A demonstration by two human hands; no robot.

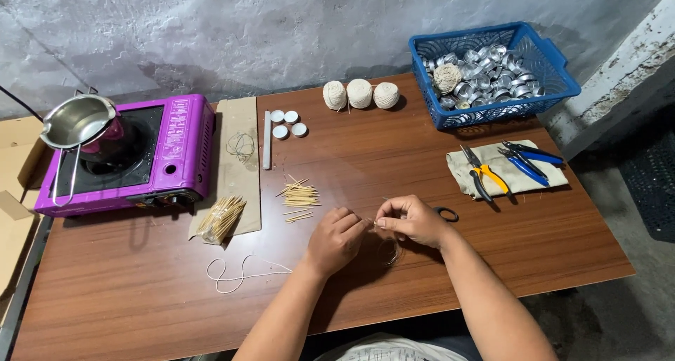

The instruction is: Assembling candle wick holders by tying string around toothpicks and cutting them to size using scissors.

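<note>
- At table's left: purple stove with steel pot, unlit as far as visible; bundled sticks unused.
- Centre: loose sticks, cut string lying spare.
- Front centre: left hand and right hand, fingertips pinched together on thin wick piece, just above the tabletop; assembly judged early.
- Right: blue basket of metal cups, untouched.

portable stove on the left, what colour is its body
Bright purple body on the portable stove, with a black top; the head view shows it.
</note>
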